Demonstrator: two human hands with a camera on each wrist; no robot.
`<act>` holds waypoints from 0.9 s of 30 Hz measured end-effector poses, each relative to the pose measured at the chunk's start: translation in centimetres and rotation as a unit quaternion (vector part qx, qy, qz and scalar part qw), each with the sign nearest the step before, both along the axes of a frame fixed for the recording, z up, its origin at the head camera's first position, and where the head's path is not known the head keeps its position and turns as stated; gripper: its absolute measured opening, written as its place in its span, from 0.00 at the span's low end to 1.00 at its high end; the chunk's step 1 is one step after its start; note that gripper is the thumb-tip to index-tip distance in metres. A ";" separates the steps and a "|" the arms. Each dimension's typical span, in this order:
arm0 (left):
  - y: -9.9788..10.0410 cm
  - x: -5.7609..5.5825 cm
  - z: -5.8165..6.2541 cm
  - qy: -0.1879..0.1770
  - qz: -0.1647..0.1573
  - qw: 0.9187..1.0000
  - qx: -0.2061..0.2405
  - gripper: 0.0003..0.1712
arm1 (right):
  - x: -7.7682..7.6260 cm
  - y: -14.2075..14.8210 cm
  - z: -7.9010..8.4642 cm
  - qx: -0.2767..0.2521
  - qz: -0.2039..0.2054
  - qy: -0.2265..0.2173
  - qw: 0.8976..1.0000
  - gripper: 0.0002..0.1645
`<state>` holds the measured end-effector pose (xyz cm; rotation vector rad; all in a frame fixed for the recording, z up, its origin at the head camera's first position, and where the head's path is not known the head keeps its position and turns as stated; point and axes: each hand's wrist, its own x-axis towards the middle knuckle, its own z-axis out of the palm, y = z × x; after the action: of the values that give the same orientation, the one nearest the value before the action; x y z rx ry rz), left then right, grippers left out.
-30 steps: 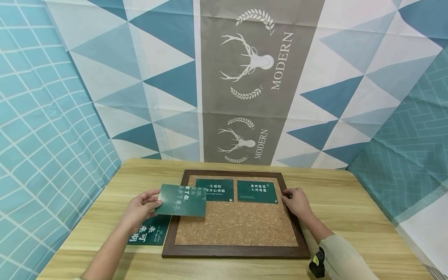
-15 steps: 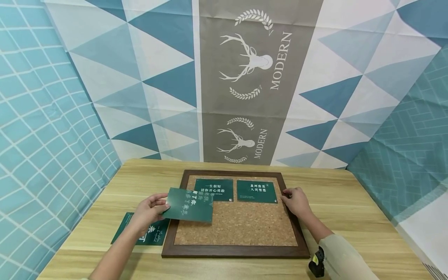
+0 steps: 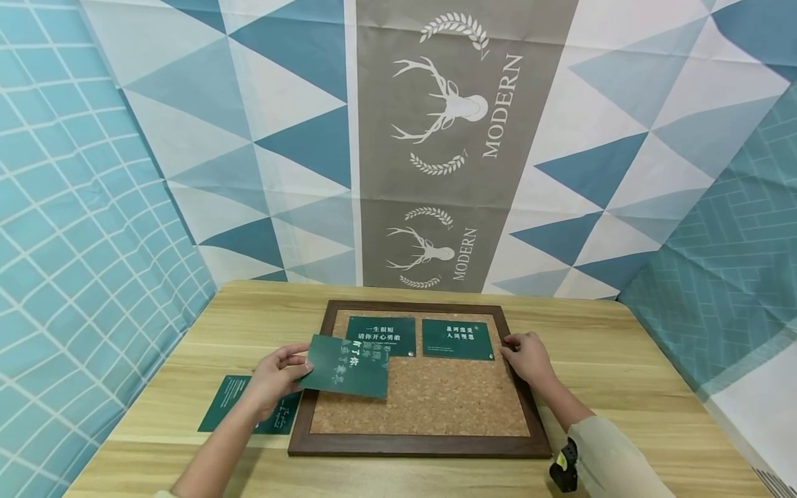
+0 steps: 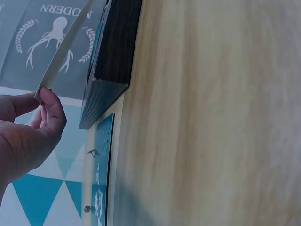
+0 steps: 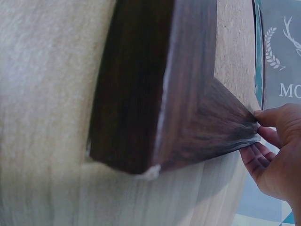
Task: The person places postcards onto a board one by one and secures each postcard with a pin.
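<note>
Left hand (image 3: 276,380): one card (image 3: 349,368) (pinched) | corkboard (image 3: 436,394): two cards (image 3: 389,333) (image 3: 457,339) | table (image 3: 610,387): fourth card (image 3: 225,400)

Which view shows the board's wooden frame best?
Head view: all four sides of the wooden frame appear, partly behind the held green card. Left wrist shows only one corner; right wrist, another corner close up.

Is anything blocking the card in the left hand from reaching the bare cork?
Nothing visible does. The card hangs partly over the wooden frame and the cork, while the right hand grips the frame's right side.
</note>
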<state>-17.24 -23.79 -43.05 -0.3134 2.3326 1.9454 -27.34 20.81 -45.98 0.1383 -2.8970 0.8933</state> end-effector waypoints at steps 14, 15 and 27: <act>1.8 -0.1 -0.6 0.007 -0.011 1.000 0.016 0.25 | 0.0 0.1 -0.1 -0.001 0.003 0.002 1.000 0.19; 2.0 -0.1 -0.6 0.006 -0.011 1.000 0.016 0.25 | 0.0 0.1 0.0 -0.002 0.003 0.002 1.000 0.19; 3.8 -0.1 -1.0 -0.001 -0.004 1.000 0.023 0.24 | -0.1 0.1 -0.1 -0.001 0.000 0.004 1.000 0.18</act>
<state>-17.31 -20.04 -44.04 -0.3014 2.2798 1.9895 -27.40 20.90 -46.06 0.1417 -2.8885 0.8944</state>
